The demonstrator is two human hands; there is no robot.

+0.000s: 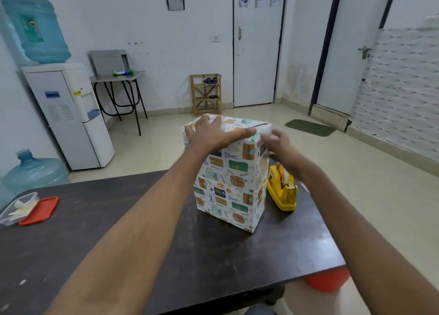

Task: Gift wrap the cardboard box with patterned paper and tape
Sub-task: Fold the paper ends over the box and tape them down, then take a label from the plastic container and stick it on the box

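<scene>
View from the head camera. At centre frame we see the cardboard box [228, 184] standing upright on a dark table [118, 219], its visible faces covered in patterned paper [237, 165] printed with gift and scissor motifs. On the top face, a seam in the paper shows toward the right edge.

The left hand [213, 134] lies palm down on the top of the box. Its fingers [204, 121] are straight and spread toward the far left edge, and the thumb points right along the near top edge, pressing the paper flat.

The right hand [278, 141], right of centre, is at the box's upper right corner. It is blurred: its fingers curl toward the paper there, but we cannot tell whether they pinch paper, tape or nothing.

A yellow tape dispenser [282, 191] sits on the table just beside the box's right face, below the right wrist.

At the left edge of the frame, on the table, a clear plastic container [14, 212] stands against a red lid [39, 211]. A water dispenser [71, 115] occupies the upper left.
</scene>
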